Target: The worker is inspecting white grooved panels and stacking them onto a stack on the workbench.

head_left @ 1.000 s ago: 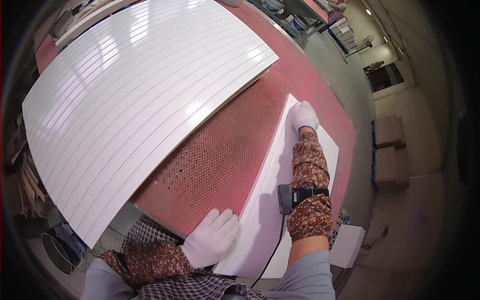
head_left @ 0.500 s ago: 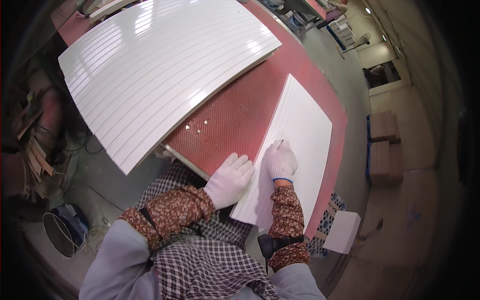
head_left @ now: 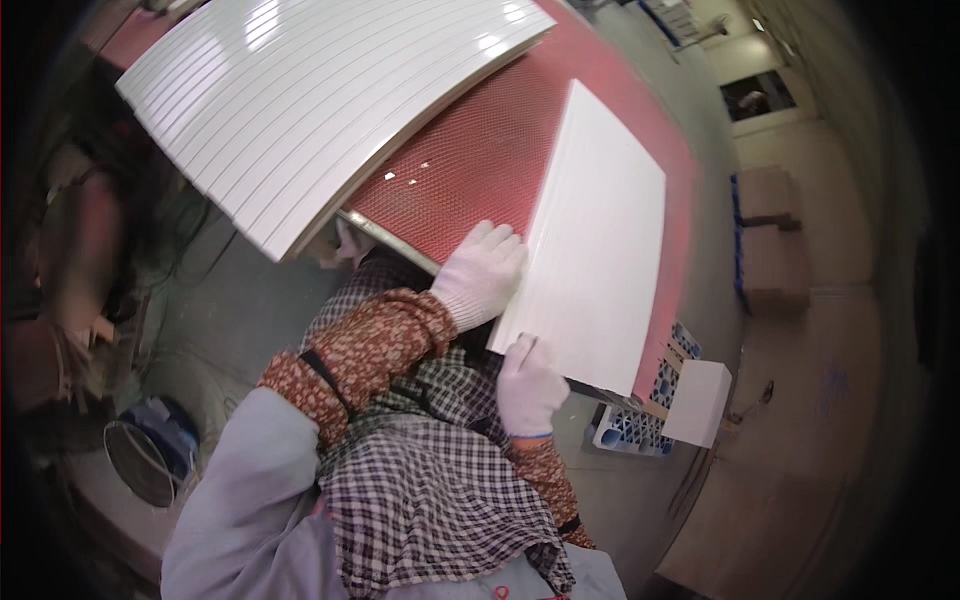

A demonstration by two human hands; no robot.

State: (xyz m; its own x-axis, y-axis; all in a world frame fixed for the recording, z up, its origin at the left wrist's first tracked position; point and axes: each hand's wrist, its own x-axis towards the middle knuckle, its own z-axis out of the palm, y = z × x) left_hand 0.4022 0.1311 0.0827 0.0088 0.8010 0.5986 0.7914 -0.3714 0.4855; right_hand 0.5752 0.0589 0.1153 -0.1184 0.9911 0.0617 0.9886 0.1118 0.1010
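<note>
A stack of narrow white boards with fine lines lies at the right of the red textured tabletop. My left hand, in a white knit glove, rests at the stack's left edge with fingers laid out flat on the red surface. At the near end of the stack, my right hand is closed, also gloved. A thin dark sliver shows at its fingertips, too small to name. To the left lies a larger stack of glossy white grooved panels, which neither hand touches.
Small white scraps lie on the red surface. A blue round-framed fan or bin stands on the floor at lower left. Right of the table are a blue pallet, a white block and brown stacks by the wall.
My right hand has drawn back from the middle of the narrow boards to their near end. My left hand stays by the left edge. The whole view has shifted slightly.
</note>
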